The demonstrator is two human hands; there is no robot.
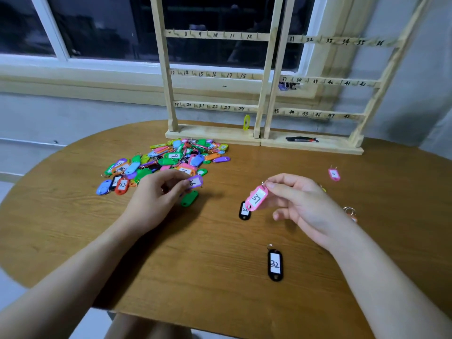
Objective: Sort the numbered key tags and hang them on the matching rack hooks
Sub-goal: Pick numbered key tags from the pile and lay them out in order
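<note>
Your left hand [156, 192] pinches a purple tag [195, 182] between thumb and fingertips, low over the wooden table [195, 265]; its white label carries a number too blurred to read. Just behind and left of that grip lies the heap of coloured tags [166, 162], most numbers illegible, though a red one reads 43. A green tag [189, 198] lies face down directly beneath your fingers. Your right hand [300, 201] grips the ring of a pink tag [256, 198], label marked 37, dangling clear of the table. Under that tag a black tag [244, 212] is partly covered. Nearer you lies a black tag marked 32 [275, 264]. Beyond both hands stand the numbered wooden racks [266, 77]; their tops are cut off. A yellow tag [246, 122] hangs below hook 24.
</note>
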